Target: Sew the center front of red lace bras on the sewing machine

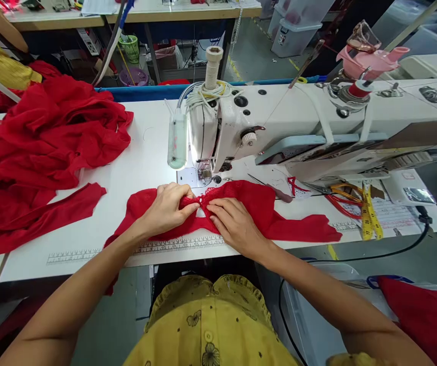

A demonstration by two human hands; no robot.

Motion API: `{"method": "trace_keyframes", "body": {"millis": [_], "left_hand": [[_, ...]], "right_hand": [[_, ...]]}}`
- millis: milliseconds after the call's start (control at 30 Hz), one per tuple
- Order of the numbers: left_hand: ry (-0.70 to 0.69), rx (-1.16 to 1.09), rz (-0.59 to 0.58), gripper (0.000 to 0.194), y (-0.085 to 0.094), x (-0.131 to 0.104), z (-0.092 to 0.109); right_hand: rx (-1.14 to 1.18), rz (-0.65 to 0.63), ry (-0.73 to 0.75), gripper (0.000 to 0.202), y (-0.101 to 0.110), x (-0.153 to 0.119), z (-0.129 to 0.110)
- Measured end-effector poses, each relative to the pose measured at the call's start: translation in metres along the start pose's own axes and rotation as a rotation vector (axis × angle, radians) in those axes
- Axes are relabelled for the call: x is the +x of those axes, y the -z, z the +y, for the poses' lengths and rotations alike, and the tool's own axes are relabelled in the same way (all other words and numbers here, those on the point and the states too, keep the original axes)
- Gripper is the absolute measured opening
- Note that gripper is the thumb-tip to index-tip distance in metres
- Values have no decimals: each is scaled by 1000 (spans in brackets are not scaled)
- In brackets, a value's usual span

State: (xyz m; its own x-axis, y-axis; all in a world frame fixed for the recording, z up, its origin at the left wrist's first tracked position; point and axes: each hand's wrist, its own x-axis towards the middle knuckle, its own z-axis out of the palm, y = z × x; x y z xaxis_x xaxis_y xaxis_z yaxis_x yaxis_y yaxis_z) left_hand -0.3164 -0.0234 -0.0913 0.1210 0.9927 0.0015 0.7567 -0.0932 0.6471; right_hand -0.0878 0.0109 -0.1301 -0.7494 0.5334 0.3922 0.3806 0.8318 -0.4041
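A red fabric piece with a lace edge lies across the white table just in front of the sewing machine. My left hand pinches its lacy edge near the middle, fingers closed. Right beside it, my right hand holds the same cloth with fingers pressed together. Between the two hands a small opening shows the white table. The needle and presser foot stand just behind my hands, apart from the part of the cloth I hold.
A large heap of red fabric covers the left of the table. Toward the right lie scissors, a yellow measuring tape and a grey-handled tool. Another person's arm shows at the upper left.
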Motion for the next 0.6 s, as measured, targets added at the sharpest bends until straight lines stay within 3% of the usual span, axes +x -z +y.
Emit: {"method": "trace_keyframes", "body": {"millis": [100, 233, 300, 433, 600], "left_hand": [[139, -151, -122, 19, 8, 1, 10], [153, -189, -123, 14, 3, -4, 12], [118, -119, -54, 21, -7, -9, 9], [-67, 165, 257, 22, -27, -12, -2], [-250, 381, 419, 36, -26, -10, -9]], "right_hand": [[-24, 0, -6, 26, -1, -1, -1], [-57, -7, -10, 27, -1, -1, -1], [-73, -4, -12, 27, -2, -2, -1], [-112, 16, -18, 27, -3, -2, -3], [-97, 23, -30, 26, 8, 9, -1]]}}
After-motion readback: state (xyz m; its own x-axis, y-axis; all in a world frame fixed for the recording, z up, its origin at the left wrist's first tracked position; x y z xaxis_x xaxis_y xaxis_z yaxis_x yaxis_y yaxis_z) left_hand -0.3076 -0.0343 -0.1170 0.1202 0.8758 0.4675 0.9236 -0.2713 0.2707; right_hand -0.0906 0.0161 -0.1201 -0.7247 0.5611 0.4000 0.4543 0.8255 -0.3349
